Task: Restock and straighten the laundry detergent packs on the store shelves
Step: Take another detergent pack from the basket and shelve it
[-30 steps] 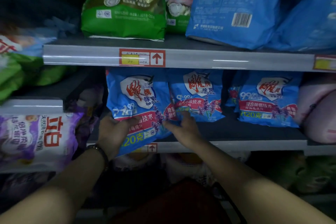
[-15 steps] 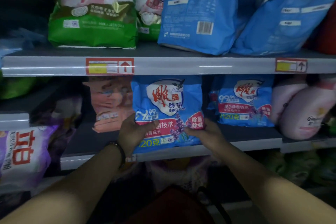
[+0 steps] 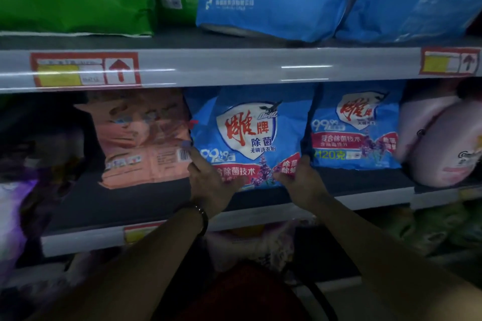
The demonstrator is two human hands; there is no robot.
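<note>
A blue detergent pack (image 3: 250, 135) with a red-and-white shield logo stands upright on the middle shelf (image 3: 161, 206). My left hand (image 3: 208, 182) grips its lower left corner and my right hand (image 3: 300, 177) grips its lower right corner. A second blue pack (image 3: 357, 130) of the same kind stands just to its right, touching it. An orange-pink pack (image 3: 143, 138) leans at its left, showing its back with a barcode.
Large green bags (image 3: 75, 0) and blue bags (image 3: 273, 0) fill the upper shelf above a grey rail with red price tags (image 3: 86, 69). Pink pouches (image 3: 440, 143) sit at the right, purple packs (image 3: 15, 216) at the left. A dark red basket (image 3: 245, 294) is below.
The blue pack, held in both hands, has gone back from the shelf's front edge to stand upright between the orange pack and the second blue pack. The view moved closer.
</note>
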